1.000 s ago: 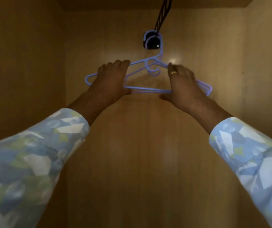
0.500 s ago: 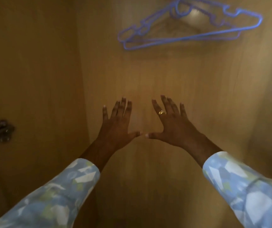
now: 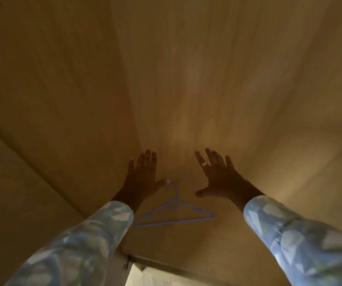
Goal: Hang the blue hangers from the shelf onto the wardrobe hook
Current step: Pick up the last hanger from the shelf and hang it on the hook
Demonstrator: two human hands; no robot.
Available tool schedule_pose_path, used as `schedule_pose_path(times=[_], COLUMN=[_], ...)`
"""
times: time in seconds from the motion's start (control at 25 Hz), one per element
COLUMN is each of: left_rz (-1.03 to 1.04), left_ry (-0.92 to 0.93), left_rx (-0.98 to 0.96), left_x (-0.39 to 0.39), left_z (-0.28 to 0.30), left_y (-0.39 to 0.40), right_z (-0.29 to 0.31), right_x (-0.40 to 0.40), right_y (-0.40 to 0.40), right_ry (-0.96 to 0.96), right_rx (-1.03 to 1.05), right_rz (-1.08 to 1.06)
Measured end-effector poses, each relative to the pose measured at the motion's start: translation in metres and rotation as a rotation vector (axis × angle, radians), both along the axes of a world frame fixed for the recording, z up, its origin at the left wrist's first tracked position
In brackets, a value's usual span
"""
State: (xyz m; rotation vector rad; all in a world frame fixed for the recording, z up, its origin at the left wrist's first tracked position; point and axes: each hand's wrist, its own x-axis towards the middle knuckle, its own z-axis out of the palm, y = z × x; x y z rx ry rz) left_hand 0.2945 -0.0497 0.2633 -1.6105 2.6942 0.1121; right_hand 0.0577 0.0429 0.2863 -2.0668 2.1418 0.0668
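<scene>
A blue plastic hanger (image 3: 175, 213) lies flat on the wooden shelf (image 3: 197, 240) at the bottom of the wardrobe, its hook pointing away from me. My left hand (image 3: 143, 178) hovers above the hanger's hook end, fingers spread, holding nothing. Just right of the hanger, my right hand (image 3: 217, 176), with a ring on one finger, is spread and empty as well. Neither hand touches the hanger. The wardrobe hook and the hung hangers are out of view.
The wardrobe's wooden back panel (image 3: 197, 79) fills the upper frame, with side walls left (image 3: 52, 100) and right (image 3: 320, 120). The shelf's front edge (image 3: 166, 263) runs along the bottom, with a pale floor below it. The image is motion-blurred.
Both hands let go of the hangers on the hook and dropped down. My view swung down from the hook to the shelf, where one blue hanger lies.
</scene>
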Motion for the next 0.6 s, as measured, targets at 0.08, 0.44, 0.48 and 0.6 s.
schedule_pose_path(times=[0.08, 0.44, 0.48, 0.6], left_rz=[0.003, -0.043, -0.039, -0.036], left_ry=[-0.056, -0.257, -0.271, -0.323], left_rx=[0.086, 0.381, 0.409, 0.4], left_x=[0.013, 0.023, 0.021, 0.013], left_z=[-0.048, -0.204, -0.216, -0.249], left_y=[0.005, 0.016, 0.015, 0.007], right_z=[-0.05, -0.229, -0.243, -0.283], right_x=[0.004, 0.021, 0.022, 0.021], right_y=[0.0, -0.015, -0.018, -0.028], right_ry=[-0.021, -0.069, -0.076, -0.075], right_rx=[0.083, 0.314, 0.328, 0.339], right_rz=[0.007, 0.049, 0.042, 0.024])
